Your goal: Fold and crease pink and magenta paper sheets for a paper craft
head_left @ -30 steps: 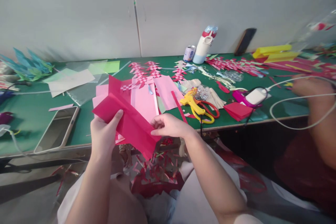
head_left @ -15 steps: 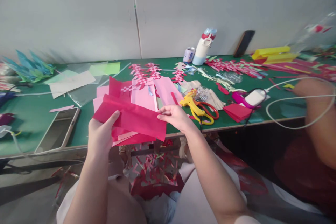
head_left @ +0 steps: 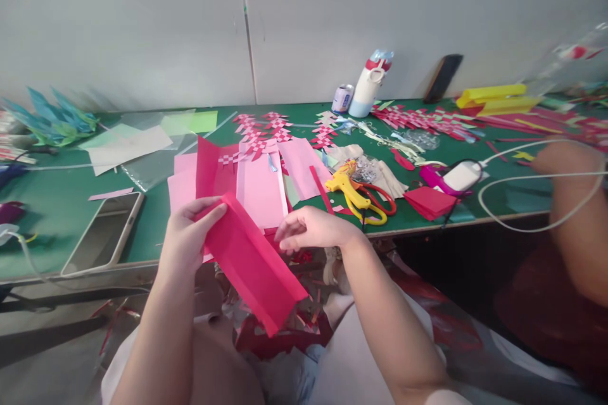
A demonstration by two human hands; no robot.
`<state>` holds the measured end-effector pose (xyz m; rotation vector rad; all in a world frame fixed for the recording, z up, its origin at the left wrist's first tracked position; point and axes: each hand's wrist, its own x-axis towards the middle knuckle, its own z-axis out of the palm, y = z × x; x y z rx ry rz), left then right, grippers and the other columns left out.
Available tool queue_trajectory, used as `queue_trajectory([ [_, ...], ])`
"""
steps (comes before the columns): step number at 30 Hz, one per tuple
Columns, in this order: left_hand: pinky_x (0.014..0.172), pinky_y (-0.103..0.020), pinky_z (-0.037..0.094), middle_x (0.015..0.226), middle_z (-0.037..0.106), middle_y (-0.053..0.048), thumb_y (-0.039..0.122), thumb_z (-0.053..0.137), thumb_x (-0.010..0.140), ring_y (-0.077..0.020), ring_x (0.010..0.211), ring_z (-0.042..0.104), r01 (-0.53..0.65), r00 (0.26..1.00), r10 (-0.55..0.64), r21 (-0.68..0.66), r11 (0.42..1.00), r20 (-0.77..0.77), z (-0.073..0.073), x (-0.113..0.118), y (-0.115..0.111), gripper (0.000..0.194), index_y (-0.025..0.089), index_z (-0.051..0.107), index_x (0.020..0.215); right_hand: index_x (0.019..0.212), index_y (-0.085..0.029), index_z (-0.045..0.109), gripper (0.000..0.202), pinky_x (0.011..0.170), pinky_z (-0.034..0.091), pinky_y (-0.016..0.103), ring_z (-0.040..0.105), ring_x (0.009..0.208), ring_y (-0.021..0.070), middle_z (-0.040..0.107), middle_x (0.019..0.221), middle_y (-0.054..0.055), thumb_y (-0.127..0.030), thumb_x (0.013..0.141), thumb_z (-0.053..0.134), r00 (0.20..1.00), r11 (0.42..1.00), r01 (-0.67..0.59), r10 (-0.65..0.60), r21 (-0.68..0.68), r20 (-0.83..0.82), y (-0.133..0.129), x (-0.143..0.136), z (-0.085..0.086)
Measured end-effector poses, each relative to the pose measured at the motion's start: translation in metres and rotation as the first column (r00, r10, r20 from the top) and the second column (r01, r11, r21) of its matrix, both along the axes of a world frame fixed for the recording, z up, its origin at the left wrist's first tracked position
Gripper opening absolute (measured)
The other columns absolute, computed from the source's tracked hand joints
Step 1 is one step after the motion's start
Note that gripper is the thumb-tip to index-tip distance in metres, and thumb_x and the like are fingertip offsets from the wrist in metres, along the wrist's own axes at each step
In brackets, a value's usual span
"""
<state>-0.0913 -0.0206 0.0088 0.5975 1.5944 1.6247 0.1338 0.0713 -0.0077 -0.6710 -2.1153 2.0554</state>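
Note:
My left hand [head_left: 192,231] pinches one end of a folded crimson paper sheet [head_left: 256,259] between thumb and fingers. The sheet slants down to the right, its far end hanging past the table edge above my lap. Close to the sheet's upper right side is my right hand [head_left: 316,228], its fingers loosely curved and apart with nothing seen between them. Behind my hands lie pink paper sheets [head_left: 261,186] and an upright-looking red sheet [head_left: 206,168]. Woven red-and-pink paper strips [head_left: 251,133] rest beyond them.
Yellow-handled scissors [head_left: 354,193] and red paper squares [head_left: 430,202] lie to the right. A phone [head_left: 104,234] is at the left edge of the green table [head_left: 42,196]. A bottle [head_left: 368,85] and can [head_left: 342,99] stand by the wall. Another person's arm [head_left: 577,215] is far right.
My right hand has let go of the crimson sheet's right end. That end has swung down toward my lap, while my left hand still holds the other end.

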Motion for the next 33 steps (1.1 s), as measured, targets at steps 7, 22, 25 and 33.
queue_trajectory([
  [7,0.055,-0.024,0.05,0.075,0.071,-0.003,0.042,0.081,0.06,-0.0151,0.058,0.064,0.227,0.938,-0.253,-0.131,0.965,-0.236,-0.008,0.023,-0.005,0.037,0.019,0.071,0.086,0.093,-0.014,0.067,0.033,0.057,0.049,0.019,0.058,0.059,0.0072,0.066,0.074,0.001,-0.04,0.072,0.075,0.889,0.924,0.381,-0.375,-0.034,-0.263,-0.009,-0.027,-0.005],
  [22,0.064,-0.024,0.047,0.075,0.069,0.0,0.041,0.076,0.069,-0.0123,0.063,0.062,0.299,0.929,-0.299,-0.033,0.954,-0.219,-0.006,0.042,-0.008,0.024,0.02,0.069,0.076,0.082,-0.017,0.068,0.023,0.054,0.046,0.019,0.055,0.059,0.0073,0.063,0.072,-0.002,-0.034,0.069,0.077,0.82,0.882,0.457,-0.469,-0.117,-0.328,-0.018,-0.031,-0.001],
  [25,0.063,-0.023,0.047,0.075,0.069,0.001,0.04,0.077,0.069,-0.0117,0.063,0.061,0.297,0.938,-0.296,-0.02,0.955,-0.182,-0.005,0.043,-0.01,0.022,0.021,0.069,0.075,0.081,-0.017,0.068,0.023,0.055,0.046,0.02,0.055,0.059,0.0077,0.064,0.071,-0.002,-0.033,0.068,0.078,0.819,0.881,0.458,-0.469,-0.115,-0.331,-0.019,-0.031,-0.001],
  [33,0.058,-0.022,0.045,0.074,0.07,0.001,0.035,0.081,0.063,-0.0112,0.06,0.06,0.251,0.968,-0.251,0.003,0.968,-0.026,0.0,0.05,-0.01,0.02,0.021,0.071,0.072,0.082,-0.017,0.066,0.02,0.059,0.046,0.02,0.057,0.066,0.0086,0.065,0.077,0.0,-0.034,0.075,0.072,0.812,0.886,0.462,-0.443,-0.045,-0.379,-0.022,-0.03,0.002],
])
